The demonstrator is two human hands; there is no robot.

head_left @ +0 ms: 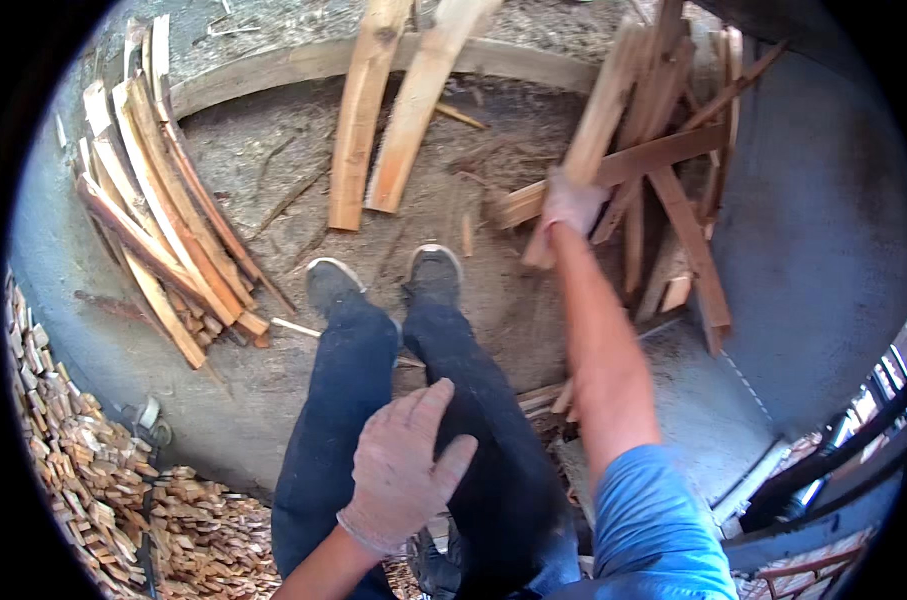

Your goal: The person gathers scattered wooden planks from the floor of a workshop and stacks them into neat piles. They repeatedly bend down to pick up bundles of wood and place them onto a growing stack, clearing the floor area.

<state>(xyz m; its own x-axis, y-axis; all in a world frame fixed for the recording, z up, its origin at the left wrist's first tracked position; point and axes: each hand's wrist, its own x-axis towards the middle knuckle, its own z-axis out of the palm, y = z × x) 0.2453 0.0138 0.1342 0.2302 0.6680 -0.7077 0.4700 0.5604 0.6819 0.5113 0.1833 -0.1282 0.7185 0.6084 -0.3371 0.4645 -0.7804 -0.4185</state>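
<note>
My right hand [573, 205], in a pale glove, reaches forward and is closed around a wooden board [605, 105] at the right-hand pile. The hand is slightly blurred, and its fingers are partly hidden. Another board [663, 155] crosses the pile just beside it. Above my thighs hangs my left hand [403, 465], also gloved, holding nothing, with its thumb spread from the fingers. Two wide planks [363, 120] [423, 110] lie ahead of my shoes, their far ends resting over a long curved-looking beam [263, 75].
A bundle of long slats [163, 200] leans at the left. Many short wood pieces [83, 480] are heaped at the lower left. More boards [693, 240] stick out at angles on the right, by a grey metal wall [823, 200]. Wood scraps lie around my shoes [433, 275].
</note>
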